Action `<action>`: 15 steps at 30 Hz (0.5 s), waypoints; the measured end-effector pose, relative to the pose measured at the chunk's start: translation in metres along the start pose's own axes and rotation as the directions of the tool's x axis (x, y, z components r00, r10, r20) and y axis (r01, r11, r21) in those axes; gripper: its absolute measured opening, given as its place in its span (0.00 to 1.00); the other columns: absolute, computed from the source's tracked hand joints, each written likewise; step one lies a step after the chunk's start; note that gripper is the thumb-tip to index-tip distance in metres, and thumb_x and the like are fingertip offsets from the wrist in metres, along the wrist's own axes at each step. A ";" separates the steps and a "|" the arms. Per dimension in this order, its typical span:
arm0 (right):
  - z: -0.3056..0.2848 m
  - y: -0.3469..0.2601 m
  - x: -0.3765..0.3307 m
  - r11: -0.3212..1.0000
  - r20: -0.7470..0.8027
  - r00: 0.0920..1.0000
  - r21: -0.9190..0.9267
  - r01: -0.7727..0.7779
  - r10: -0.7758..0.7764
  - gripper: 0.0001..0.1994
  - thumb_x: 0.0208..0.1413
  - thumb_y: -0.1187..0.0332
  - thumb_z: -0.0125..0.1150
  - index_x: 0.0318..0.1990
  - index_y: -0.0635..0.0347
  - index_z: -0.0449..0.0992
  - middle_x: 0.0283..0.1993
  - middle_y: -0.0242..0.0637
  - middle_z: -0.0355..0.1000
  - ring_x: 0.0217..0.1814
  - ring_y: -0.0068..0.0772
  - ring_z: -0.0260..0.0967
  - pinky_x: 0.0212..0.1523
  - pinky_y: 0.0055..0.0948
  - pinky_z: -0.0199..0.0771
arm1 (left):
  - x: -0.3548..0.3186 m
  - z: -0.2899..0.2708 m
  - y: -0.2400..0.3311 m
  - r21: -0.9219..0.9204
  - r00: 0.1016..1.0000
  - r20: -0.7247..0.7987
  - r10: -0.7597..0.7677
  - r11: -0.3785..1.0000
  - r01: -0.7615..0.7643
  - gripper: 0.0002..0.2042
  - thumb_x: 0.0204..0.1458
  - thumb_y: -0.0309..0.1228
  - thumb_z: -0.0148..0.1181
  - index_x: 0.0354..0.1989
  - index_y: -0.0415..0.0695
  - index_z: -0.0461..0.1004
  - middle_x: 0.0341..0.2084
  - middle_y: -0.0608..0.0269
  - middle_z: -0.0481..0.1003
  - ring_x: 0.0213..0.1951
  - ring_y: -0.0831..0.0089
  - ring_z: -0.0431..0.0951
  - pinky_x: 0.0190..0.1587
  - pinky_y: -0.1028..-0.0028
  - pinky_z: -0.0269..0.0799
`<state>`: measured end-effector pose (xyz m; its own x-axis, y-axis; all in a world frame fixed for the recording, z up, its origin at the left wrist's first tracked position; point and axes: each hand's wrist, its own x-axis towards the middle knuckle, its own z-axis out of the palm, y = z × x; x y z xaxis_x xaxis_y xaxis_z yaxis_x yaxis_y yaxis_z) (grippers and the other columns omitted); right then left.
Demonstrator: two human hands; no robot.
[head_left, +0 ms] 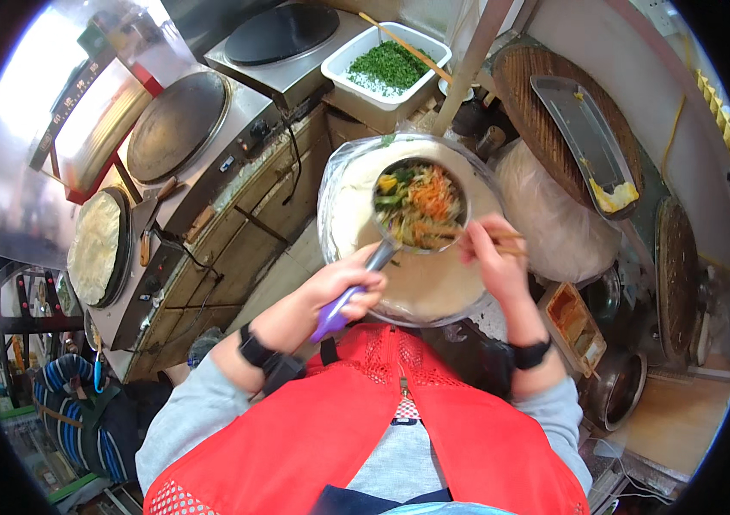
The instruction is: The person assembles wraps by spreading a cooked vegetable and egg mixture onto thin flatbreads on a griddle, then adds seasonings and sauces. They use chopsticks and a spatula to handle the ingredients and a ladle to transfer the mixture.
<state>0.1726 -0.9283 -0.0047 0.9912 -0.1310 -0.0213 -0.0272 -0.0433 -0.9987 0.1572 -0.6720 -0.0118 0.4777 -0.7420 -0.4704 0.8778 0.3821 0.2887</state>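
Observation:
My left hand (348, 292) grips a round metal scoop, like a deep ladle, by its purple handle (336, 316). Shredded vegetables (427, 199), orange, green and pale, fill the scoop. Pinched in my right hand (492, 249) are wooden chopsticks (509, 242), their tips down in the vegetables at the near right of the scoop. Both hands are over a wide round basin (327, 215) lined with clear plastic. Pale, smooth dough or batter (433, 287) lies in it; I cannot tell which. The scoop hides the basin's middle.
At left, a flatbread (95, 245) covers one griddle, beside another round griddle (178, 129) and a scraper (147, 232). A black griddle (283, 34) and a white tub (360, 101) of chopped greens stand at the back. Right are a metal tray (584, 129) and an orange-stained container (572, 326).

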 end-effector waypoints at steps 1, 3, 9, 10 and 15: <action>-0.004 -0.004 -0.001 0.994 0.000 0.995 -0.050 -0.096 0.096 0.09 0.60 0.69 0.55 0.29 0.62 0.70 0.22 0.33 0.69 0.19 0.21 0.66 0.18 0.19 0.63 | -0.002 -0.001 0.002 0.039 0.999 0.008 -0.035 0.999 0.034 0.36 0.55 0.21 0.48 0.70 0.59 0.39 0.27 0.64 0.61 0.17 0.81 0.59 0.12 0.84 0.54; -0.002 -0.005 0.002 0.999 -0.044 0.999 -0.034 -0.013 0.012 0.08 0.61 0.69 0.53 0.30 0.63 0.70 0.22 0.34 0.70 0.19 0.22 0.68 0.19 0.20 0.67 | -0.004 -0.002 0.002 0.074 0.998 -0.037 -0.059 0.995 0.062 0.37 0.55 0.21 0.48 0.70 0.60 0.38 0.27 0.64 0.61 0.17 0.81 0.59 0.12 0.84 0.54; -0.005 -0.009 0.004 0.994 0.003 0.995 -0.037 -0.103 0.103 0.08 0.61 0.70 0.53 0.30 0.59 0.69 0.20 0.31 0.69 0.21 0.20 0.66 0.21 0.19 0.64 | -0.009 -0.004 0.005 0.020 0.996 0.021 -0.090 0.996 0.090 0.38 0.54 0.20 0.48 0.70 0.62 0.37 0.28 0.64 0.62 0.18 0.81 0.59 0.12 0.84 0.54; -0.003 -0.008 0.006 1.000 -0.075 0.997 -0.012 -0.025 0.024 0.08 0.61 0.71 0.52 0.29 0.59 0.69 0.20 0.31 0.69 0.21 0.19 0.66 0.21 0.19 0.64 | -0.009 -0.005 0.003 0.043 0.995 0.046 -0.083 0.996 0.081 0.38 0.55 0.20 0.48 0.70 0.62 0.37 0.28 0.64 0.62 0.18 0.81 0.58 0.12 0.85 0.53; -0.007 -0.004 0.008 0.989 0.170 0.977 -0.094 -0.112 0.126 0.08 0.61 0.71 0.51 0.29 0.61 0.69 0.21 0.31 0.69 0.21 0.20 0.67 0.20 0.20 0.66 | -0.009 -0.014 0.005 -0.013 0.996 0.050 -0.074 0.997 0.075 0.35 0.56 0.21 0.48 0.69 0.61 0.42 0.27 0.64 0.62 0.16 0.81 0.58 0.13 0.84 0.55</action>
<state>0.1798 -0.9359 -0.0002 0.9873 0.0345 -0.1550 -0.1498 -0.1211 -0.9813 0.1579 -0.6553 -0.0177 0.4089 -0.7949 -0.4482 0.9115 0.3323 0.2422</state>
